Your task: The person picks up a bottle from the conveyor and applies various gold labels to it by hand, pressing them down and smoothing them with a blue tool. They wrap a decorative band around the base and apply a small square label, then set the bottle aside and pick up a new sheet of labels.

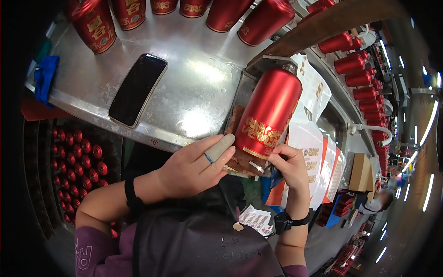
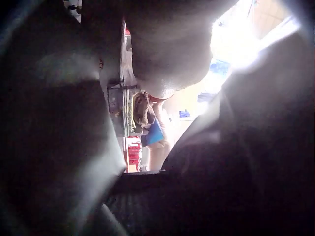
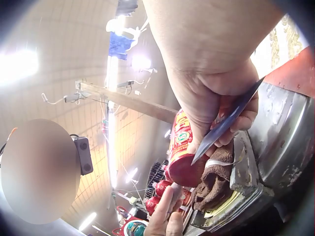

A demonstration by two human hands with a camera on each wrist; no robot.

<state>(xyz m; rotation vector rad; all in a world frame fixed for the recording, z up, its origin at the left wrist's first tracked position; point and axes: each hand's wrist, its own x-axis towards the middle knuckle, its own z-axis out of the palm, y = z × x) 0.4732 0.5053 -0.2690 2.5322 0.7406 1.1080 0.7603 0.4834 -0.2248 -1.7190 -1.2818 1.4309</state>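
A red bottle [image 1: 272, 108] with gold lettering lies tilted on a brown cloth [image 1: 237, 159], its base towards the person. Beside the base, the left hand [image 1: 196, 164] reaches in with fairly straight fingers, one in a beige cover and one with a blue ring. At the base's other edge, the right hand [image 1: 291, 168] touches the bottle with thumb and fingertips. The right wrist view shows the right hand [image 3: 216, 93] with a thin blue flat piece [image 3: 229, 120] held between thumb and curled fingers, beside the bottle's round base [image 3: 186, 169]. Dark fabric blocks most of the left wrist view.
A phone [image 1: 138, 90] lies on the metal table [image 1: 194, 87]. Several red bottles [image 1: 94, 25] stand along its far side. White and orange printed sheets [image 1: 314, 152] are right of the bottle, below a wooden beam [image 1: 318, 34]. More bottles [image 1: 85, 161] sit at lower left.
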